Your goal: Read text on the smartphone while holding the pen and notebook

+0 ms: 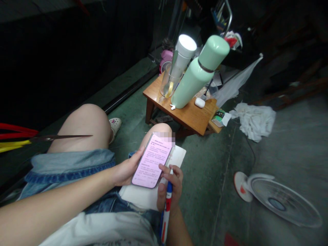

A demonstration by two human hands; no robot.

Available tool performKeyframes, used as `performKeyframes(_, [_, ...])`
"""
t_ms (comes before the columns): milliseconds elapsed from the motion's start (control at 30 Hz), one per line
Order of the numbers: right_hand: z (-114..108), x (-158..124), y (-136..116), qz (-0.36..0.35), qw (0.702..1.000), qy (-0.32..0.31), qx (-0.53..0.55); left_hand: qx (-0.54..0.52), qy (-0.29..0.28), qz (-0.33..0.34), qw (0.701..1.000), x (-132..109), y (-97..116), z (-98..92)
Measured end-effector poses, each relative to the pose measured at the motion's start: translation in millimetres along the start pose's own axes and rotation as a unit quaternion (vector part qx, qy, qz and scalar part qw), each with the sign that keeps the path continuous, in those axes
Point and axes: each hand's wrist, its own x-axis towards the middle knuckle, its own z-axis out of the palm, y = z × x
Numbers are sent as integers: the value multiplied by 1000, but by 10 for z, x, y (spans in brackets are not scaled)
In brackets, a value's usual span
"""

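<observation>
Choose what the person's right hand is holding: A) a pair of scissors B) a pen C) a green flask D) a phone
B. The right hand has its fingers curled around a blue-and-red pen, while the phone rests in the left hand.

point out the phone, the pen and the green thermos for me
the smartphone (151, 163), head view, on its lit pink screen
the pen (166, 206), head view, on its barrel just below the fingers
the mint-green thermos (191, 85), head view, on the middle of its body
</observation>
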Motion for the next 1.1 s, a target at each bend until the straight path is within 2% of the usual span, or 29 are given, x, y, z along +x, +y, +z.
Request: performKeyframes(1100, [4, 12, -10, 10, 1000, -1, 2, 11, 15, -5, 1000, -16, 16, 55])
